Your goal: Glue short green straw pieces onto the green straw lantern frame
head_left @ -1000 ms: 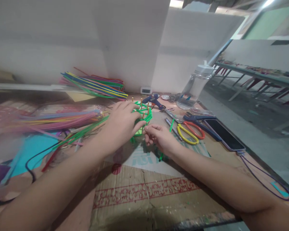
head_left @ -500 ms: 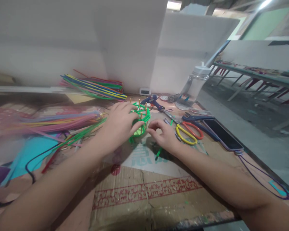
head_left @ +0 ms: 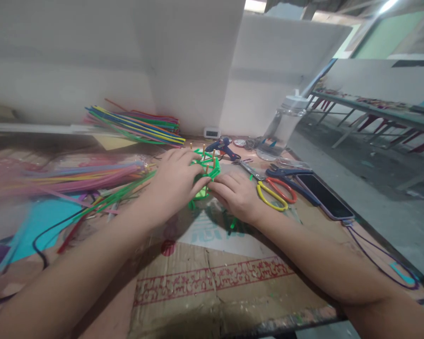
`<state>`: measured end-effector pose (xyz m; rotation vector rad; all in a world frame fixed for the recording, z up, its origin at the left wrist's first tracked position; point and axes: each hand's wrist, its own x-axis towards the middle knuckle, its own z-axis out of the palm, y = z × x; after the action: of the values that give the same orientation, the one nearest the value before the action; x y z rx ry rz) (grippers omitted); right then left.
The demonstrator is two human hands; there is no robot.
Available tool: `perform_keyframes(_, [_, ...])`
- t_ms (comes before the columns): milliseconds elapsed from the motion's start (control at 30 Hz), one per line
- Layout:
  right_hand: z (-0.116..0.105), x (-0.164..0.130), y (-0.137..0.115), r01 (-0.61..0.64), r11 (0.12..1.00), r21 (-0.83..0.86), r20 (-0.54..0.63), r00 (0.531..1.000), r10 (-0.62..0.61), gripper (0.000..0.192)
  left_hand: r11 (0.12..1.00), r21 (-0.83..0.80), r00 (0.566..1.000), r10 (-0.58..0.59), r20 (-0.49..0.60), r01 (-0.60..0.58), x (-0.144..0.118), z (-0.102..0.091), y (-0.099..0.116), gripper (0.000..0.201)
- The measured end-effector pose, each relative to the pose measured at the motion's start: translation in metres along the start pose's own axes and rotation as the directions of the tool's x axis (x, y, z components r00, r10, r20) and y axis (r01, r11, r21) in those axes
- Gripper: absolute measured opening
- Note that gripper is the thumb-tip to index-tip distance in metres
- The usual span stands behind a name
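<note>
Head view, green straw frame [head_left: 207, 167] upright, sticks pointing up, left hand [head_left: 175, 183] and right hand [head_left: 235, 195] grips closed on it

Table [head_left: 339, 235] bears flattened cardboard [head_left: 212, 282], scissors [head_left: 273, 195], phone [head_left: 321, 195], straws [head_left: 74, 174]

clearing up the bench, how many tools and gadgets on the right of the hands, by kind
glue gun: 1
scissors: 1 pair, yellow and red handles
phone: 1
water bottle: 1
total: 4
A dark-handled tool lies beside the scissors, too blurred to name, so it is not counted.
</note>
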<state>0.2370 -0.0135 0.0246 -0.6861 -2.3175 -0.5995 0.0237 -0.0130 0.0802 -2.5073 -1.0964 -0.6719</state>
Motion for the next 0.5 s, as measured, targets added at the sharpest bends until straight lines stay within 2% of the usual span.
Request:
perform_keyframes(400, [-0.0016,0.001,-0.0022,-0.023,0.992,0.126,-0.066,0.997,0.032,0.017,1.0,-0.008,1.0,-0.002,-0.003,0.002,0.0004,0.0023,0.0,0.023])
perform_keyframes(467, [-0.0007,-0.0003,-0.0044,-0.082,0.967,0.241,-0.081,0.991,0.105,0.017,1.0,-0.009,1.0,0.0,-0.005,0.0,0.0011,0.0018,-0.0005,0.024])
perform_keyframes(500, [0.0001,-0.0011,-0.0058,-0.159,0.931,0.329,-0.076,0.978,0.194,0.021,1.0,-0.01,1.0,0.003,-0.011,-0.003,0.0017,0.0007,-0.001,0.024])
